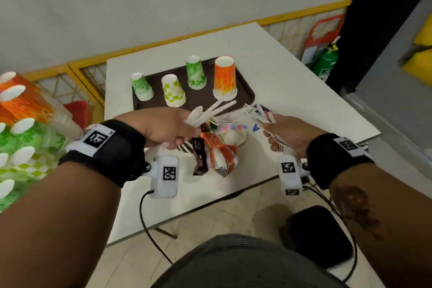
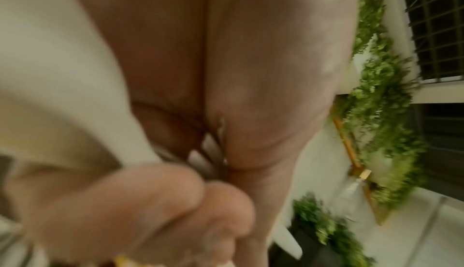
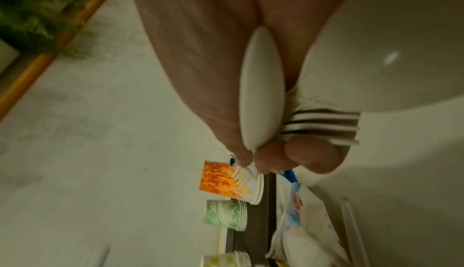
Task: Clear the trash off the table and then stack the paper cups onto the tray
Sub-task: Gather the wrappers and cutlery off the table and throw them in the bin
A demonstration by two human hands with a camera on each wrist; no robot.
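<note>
Both hands bundle trash for one trip: the left hand (image 1: 163,127) grips spoons (image 1: 210,112), the right hand (image 1: 288,132) grips forks (image 1: 251,111) and a wrapper (image 1: 236,127), above remaining trash (image 1: 217,154), cups (image 1: 224,79) on the tray (image 1: 247,96) beyond the fingertips.

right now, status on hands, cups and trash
Left hand grips white plastic cutlery. Right hand grips forks and wrapper. Four cup stacks on tray. Wrapper pile on table.

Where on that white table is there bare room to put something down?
The table is bare right of the tray, toward its far corner. It is crowded near the front edge, where wrappers lie heaped, and on the tray, where four cup stacks stand.
</note>
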